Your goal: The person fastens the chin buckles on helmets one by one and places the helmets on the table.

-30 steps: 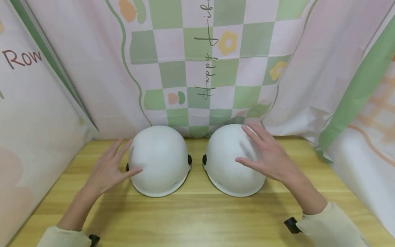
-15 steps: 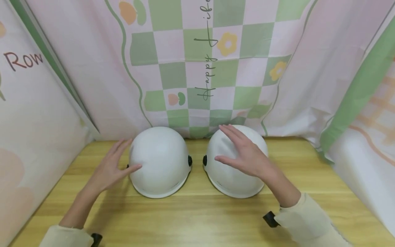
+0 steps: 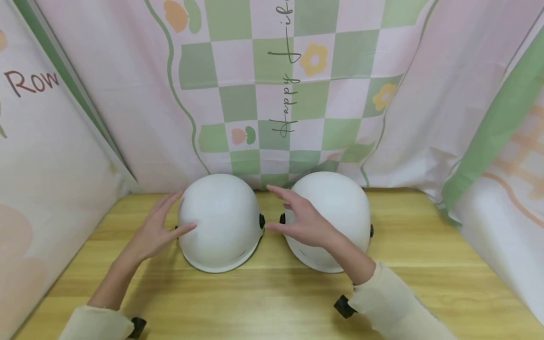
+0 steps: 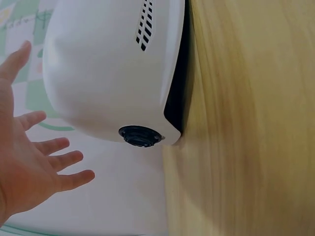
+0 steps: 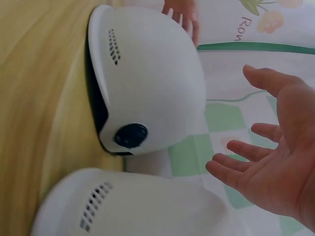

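Two white helmets with black side knobs sit side by side on the wooden table. My left hand (image 3: 150,233) is spread at the outer side of the left helmet (image 3: 221,222); in the left wrist view its fingers stand apart from the shell, near the black knob (image 4: 140,135). Above the gap between the helmets, my right hand (image 3: 303,219) reaches leftward, thumb and fingers spread, hiding part of the right helmet (image 3: 340,203). The right wrist view has this hand (image 5: 275,152) holding nothing, with both helmets beyond it.
The wooden table (image 3: 263,302) runs up to a checked green-and-white curtain (image 3: 272,94) close behind the helmets. Printed cloth hangs along the left (image 3: 51,156) and right sides. Dark wrist devices (image 3: 344,307) stick out at both sleeves.
My right hand has swept left, from over the right helmet to the gap between the two. The left hand has barely moved, and both helmets stay where they were.
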